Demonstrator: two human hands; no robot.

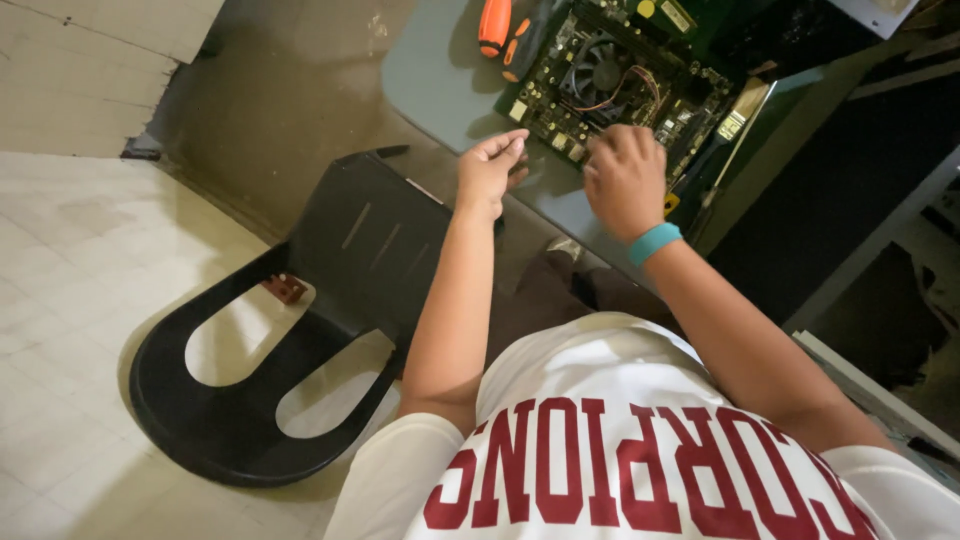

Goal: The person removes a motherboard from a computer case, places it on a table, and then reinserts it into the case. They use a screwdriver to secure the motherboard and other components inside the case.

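1. Where the left hand (490,170) hovers at upper centre of the frame, its thumb and forefinger are pinched narrowly together; whether a small part sits between them cannot be told.
2. Just to its right, the right hand (625,180) is loosely curled over the near edge of the motherboard (610,85), knuckles toward the camera; its fingertips are hidden, so what it grips, if anything, cannot be told. A teal wristband (655,243) circles that wrist.
3. The motherboard, with its round cooler fan (600,70), lies flat at top centre of the frame. Judged from this, small parts are best handled with the board steadied and the pinch kept low over it.
4. Two orange-handled screwdrivers (497,28) lie at the board's upper-left side, just beside it.
5. A grey tabletop (435,80) bears the board and tools.
6. Below and left of the table, a black plastic chair (300,330) stands on a pale tiled floor (70,280).
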